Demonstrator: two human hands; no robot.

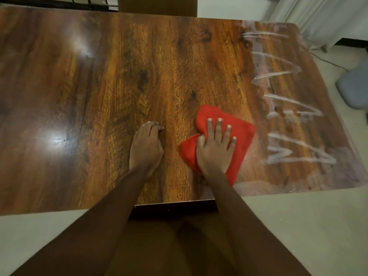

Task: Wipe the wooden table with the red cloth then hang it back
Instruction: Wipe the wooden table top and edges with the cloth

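Red cloth: bunched flat on the wooden table, near edge, right of centre.
Right hand: palm down on the cloth, fingers spread and straight, pressing rather than clutching.
Left hand: just left of the cloth, resting on bare wood, fingers curled under, holding nothing.
Far right: whitish zigzag streaks on the tabletop.

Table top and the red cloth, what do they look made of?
Table top: wood grain with dark knots under a glossy finish that mirrors lights; could be solid wood or laminate, I can't tell which. Red cloth: soft, matte, slightly fuzzy fabric that bunches under the right hand, likely microfibre or terry.
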